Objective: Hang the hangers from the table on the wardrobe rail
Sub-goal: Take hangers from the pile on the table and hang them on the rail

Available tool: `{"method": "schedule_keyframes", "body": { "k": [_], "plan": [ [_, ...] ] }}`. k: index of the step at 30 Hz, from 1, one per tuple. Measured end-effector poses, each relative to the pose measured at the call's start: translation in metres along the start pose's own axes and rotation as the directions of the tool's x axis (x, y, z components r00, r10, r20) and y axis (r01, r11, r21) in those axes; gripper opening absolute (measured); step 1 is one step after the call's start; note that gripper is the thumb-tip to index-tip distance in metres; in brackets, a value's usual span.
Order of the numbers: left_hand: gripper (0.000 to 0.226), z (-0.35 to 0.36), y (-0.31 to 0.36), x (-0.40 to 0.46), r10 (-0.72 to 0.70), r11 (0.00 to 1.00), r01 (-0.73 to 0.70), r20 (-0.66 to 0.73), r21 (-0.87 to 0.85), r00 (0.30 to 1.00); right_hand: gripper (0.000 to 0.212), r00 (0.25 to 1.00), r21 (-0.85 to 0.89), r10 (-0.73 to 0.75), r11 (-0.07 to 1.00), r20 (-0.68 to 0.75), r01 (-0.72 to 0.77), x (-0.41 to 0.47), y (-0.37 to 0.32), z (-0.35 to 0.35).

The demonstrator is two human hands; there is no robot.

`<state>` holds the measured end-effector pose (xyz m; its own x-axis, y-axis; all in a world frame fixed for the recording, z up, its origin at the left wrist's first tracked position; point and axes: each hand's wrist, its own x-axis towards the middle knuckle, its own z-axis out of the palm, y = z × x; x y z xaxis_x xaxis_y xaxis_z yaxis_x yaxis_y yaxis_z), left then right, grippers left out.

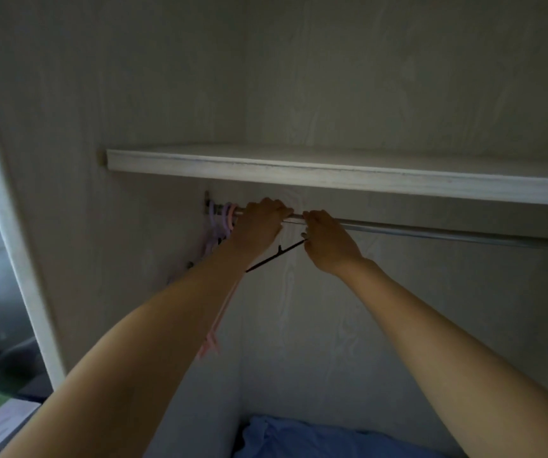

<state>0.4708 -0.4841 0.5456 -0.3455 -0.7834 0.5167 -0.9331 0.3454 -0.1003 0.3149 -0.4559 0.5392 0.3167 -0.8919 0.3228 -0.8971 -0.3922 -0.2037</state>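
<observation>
A metal wardrobe rail (431, 231) runs under a pale wooden shelf (299, 170). Purple and pink hangers (223, 219) hang at its left end, and a pink arm of one (215, 332) shows below my left forearm. My left hand (259, 223) is up at the rail, its fingers curled over the top of it. My right hand (327, 241) sits just to its right, under the rail, pinching the top of a thin black hanger (276, 254) whose arm slants down to the left. The hanger's hook is hidden by my hands.
The wardrobe's side wall (117, 226) stands close on the left, with its white front edge (11, 242) beyond. Blue cloth (315, 438) lies on the wardrobe floor. The rail stretches bare to the right.
</observation>
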Motion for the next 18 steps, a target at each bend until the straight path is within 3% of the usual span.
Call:
{"method": "schedule_keyframes", "body": {
  "k": [2,5,8,10,13,18],
  "plan": [
    [0.048,-0.005,-0.001,-0.002,0.017,0.983,-0.021,0.024,0.181,1.000,0.058,1.000,0.025,0.026,0.999,-0.011,-0.025,-0.002,-0.005,0.000],
    [0.045,-0.010,-0.008,-0.010,-0.074,0.958,0.063,0.029,0.281,0.997,0.059,0.998,0.057,0.051,0.997,-0.031,-0.049,-0.002,-0.013,0.002],
    [0.032,-0.018,-0.020,-0.019,-0.160,0.918,0.193,-0.124,0.346,0.979,0.062,1.000,0.061,0.015,0.998,-0.022,-0.014,0.000,-0.019,0.008],
    [0.020,-0.019,-0.028,-0.026,-0.248,0.912,0.266,-0.097,0.312,0.964,0.064,1.000,0.096,0.027,0.995,-0.014,-0.025,-0.001,-0.021,0.010],
    [0.028,-0.013,-0.033,-0.027,-0.342,0.894,0.347,-0.068,0.284,0.937,0.065,0.999,0.086,0.035,0.996,0.008,-0.035,-0.001,-0.023,0.008],
    [0.043,-0.005,-0.027,-0.037,-0.233,0.938,0.271,-0.182,0.217,0.955,0.065,0.998,0.051,0.028,0.998,0.052,-0.031,0.000,-0.020,0.003]
  ]
}}
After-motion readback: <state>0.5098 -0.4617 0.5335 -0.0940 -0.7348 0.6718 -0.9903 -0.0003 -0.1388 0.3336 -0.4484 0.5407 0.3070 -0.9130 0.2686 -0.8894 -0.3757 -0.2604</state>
